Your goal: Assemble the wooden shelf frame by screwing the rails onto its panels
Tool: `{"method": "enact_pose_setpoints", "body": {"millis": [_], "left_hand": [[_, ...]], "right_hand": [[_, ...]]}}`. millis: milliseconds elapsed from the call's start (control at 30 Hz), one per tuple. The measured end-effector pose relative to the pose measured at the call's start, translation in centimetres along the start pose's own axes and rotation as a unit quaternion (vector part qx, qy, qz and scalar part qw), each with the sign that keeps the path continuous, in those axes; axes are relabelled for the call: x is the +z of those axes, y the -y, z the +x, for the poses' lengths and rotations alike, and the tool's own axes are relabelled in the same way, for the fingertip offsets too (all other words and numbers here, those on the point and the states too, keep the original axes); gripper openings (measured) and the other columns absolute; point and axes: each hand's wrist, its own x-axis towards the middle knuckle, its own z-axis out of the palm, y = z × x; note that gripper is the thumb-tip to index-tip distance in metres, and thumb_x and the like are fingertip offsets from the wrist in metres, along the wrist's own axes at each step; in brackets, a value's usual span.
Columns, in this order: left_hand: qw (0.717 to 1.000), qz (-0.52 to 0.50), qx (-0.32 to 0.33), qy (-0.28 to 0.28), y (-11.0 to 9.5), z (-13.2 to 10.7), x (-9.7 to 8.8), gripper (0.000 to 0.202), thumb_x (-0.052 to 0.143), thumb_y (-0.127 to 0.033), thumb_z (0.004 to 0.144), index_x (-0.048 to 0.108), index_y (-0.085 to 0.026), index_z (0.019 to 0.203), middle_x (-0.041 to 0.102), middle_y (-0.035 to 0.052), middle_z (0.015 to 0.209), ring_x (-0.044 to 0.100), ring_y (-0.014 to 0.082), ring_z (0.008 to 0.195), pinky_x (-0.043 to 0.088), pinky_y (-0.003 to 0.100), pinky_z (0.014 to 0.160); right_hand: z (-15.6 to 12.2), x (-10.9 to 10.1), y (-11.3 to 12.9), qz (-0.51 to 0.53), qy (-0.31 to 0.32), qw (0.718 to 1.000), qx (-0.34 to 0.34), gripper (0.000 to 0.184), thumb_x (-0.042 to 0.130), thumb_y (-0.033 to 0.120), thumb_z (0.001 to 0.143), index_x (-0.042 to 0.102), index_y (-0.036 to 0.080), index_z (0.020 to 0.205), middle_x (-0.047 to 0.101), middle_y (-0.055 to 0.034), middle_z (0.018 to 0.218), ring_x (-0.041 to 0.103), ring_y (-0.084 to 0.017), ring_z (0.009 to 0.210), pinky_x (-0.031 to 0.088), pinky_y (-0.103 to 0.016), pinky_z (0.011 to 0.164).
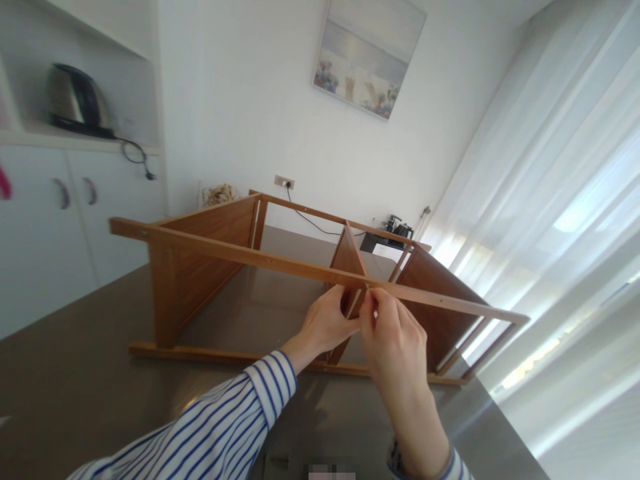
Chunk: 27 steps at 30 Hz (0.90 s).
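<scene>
A brown wooden shelf frame (pixel 220 248) lies on its side across a grey table (pixel 90 373). My left hand (pixel 325 323) grips the edge of the middle shelf board (pixel 345 250) just below the near top rail, its fingers partly hidden behind the wood. Close beside it, my right hand (pixel 393 327) is closed in a pinch against the front face of that rail, where the middle board meets it. A thin, small piece shows at its fingertips, too small to name.
Panels close off the frame's left (pixel 215 240) and right (pixel 435 300) ends. Beyond it stand a woven basket (pixel 220 195) and a black appliance (pixel 400 227) with a cord to the wall socket (pixel 285 182). A kettle (pixel 80 100) sits on the left cabinet; curtains (pixel 565 200) hang right.
</scene>
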Motion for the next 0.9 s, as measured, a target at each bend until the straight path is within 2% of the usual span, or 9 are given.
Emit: {"method": "enact_pose_setpoints", "body": {"millis": [167,300,433,567,667,800,900], "left_hand": [[0.999,0.029,0.027,-0.002,0.2,0.0,0.0,0.041,0.061,-0.056,0.074,0.055,-0.020,0.092,0.064,0.0039,0.082,0.059,0.0188,0.069,0.038,0.027,0.058],[0.998,0.048,0.031,0.000,0.2,0.0,-0.2,0.045,0.062,-0.058,0.072,0.056,-0.019,0.095,0.065,0.0050,0.087,0.060,0.0203,0.072,0.039,0.028,0.059],[0.997,0.064,0.052,0.000,0.2,-0.1,-0.4,0.050,0.062,-0.060,0.072,0.056,-0.019,0.100,0.065,0.0064,0.090,0.062,0.0230,0.078,0.042,0.030,0.064],[0.994,0.083,0.069,-0.001,0.4,-0.1,-0.5,0.049,0.062,-0.060,0.073,0.058,-0.018,0.097,0.066,0.0068,0.086,0.062,0.0232,0.076,0.042,0.030,0.064],[0.993,0.081,0.086,-0.004,0.8,0.0,-0.5,0.046,0.063,-0.058,0.074,0.058,-0.018,0.096,0.066,0.0063,0.085,0.062,0.0229,0.075,0.042,0.030,0.065],[0.993,0.049,0.107,0.027,1.5,-0.3,-1.2,0.046,0.062,-0.056,0.077,0.056,-0.018,0.103,0.067,0.0055,0.089,0.062,0.0210,0.076,0.044,0.030,0.067],[0.993,0.039,0.096,0.047,2.1,-1.0,-2.4,0.047,0.062,-0.054,0.077,0.056,-0.016,0.103,0.066,0.0064,0.091,0.062,0.0197,0.076,0.046,0.030,0.068]], "right_hand": [[0.0,-1.4,-0.7,0.137,0.047,0.985,0.096,0.014,0.050,0.023,0.090,0.063,0.019,0.089,0.071,-0.0032,0.078,0.066,-0.015,0.066,0.050,-0.025,0.062],[-0.7,-2.3,-1.7,0.274,0.126,0.935,0.187,0.014,0.054,0.029,0.087,0.065,0.021,0.089,0.071,-0.0011,0.078,0.066,-0.015,0.067,0.051,-0.024,0.063],[-3.4,-2.0,-2.9,0.341,0.216,0.885,0.230,0.018,0.054,0.033,0.087,0.065,0.019,0.086,0.068,-0.0014,0.074,0.063,-0.015,0.068,0.048,-0.024,0.062],[-7.4,-0.3,-3.9,0.346,0.317,0.853,0.228,0.021,0.051,0.030,0.088,0.063,0.017,0.078,0.064,-0.0004,0.066,0.059,-0.014,0.062,0.044,-0.024,0.059],[-9.8,1.2,-4.0,0.328,0.370,0.849,0.188,0.021,0.048,0.025,0.089,0.065,0.016,0.082,0.065,-0.0007,0.068,0.057,-0.013,0.061,0.041,-0.023,0.058],[-10.9,2.7,-3.8,0.329,0.411,0.839,0.136,0.016,0.052,0.021,0.086,0.067,0.017,0.080,0.068,-0.0015,0.073,0.060,-0.014,0.066,0.041,-0.023,0.062],[-11.1,3.2,-3.7,0.342,0.429,0.828,0.116,0.016,0.053,0.019,0.085,0.069,0.018,0.081,0.070,-0.0018,0.078,0.063,-0.015,0.072,0.042,-0.023,0.066]]}}
